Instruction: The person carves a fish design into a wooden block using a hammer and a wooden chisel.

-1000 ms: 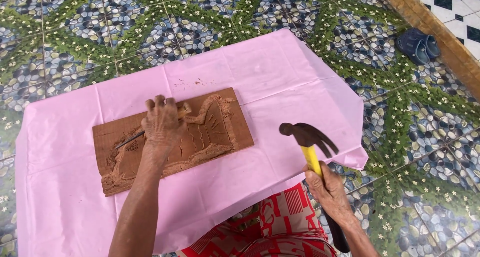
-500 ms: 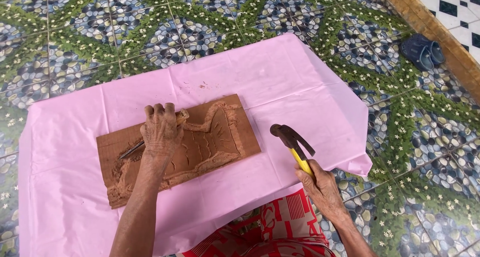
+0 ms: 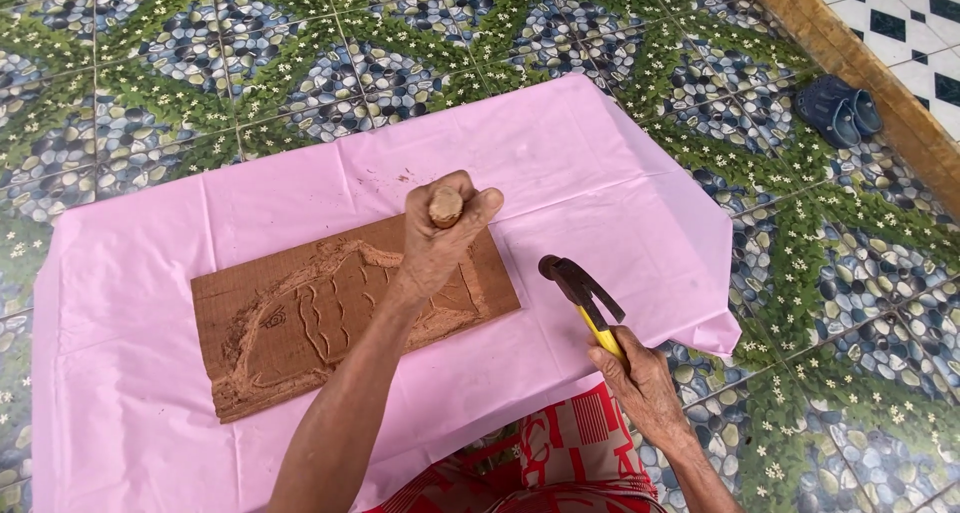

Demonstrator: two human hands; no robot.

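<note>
A brown wooden board (image 3: 300, 323) carved with a fish relief lies on a pink cloth (image 3: 560, 173). My left hand (image 3: 435, 238) is closed around a wooden-handled chisel (image 3: 446, 207), held upright over the board's right end; only the handle's round top shows, the blade is hidden by my fingers. My right hand (image 3: 645, 388) grips the yellow handle of a claw hammer (image 3: 580, 288), whose dark head hovers just right of the board, apart from the chisel.
The cloth covers a low surface on a floor of pebble-and-flower patterned tiles (image 3: 250, 53). A pair of blue sandals (image 3: 838, 108) lies at the upper right beside a wooden threshold (image 3: 860, 68). Red patterned fabric (image 3: 560, 453) covers my lap.
My left hand moved from the board's middle to its right end and now holds the chisel upright. The hammer stayed near the board's right side. The view shifted slightly.
</note>
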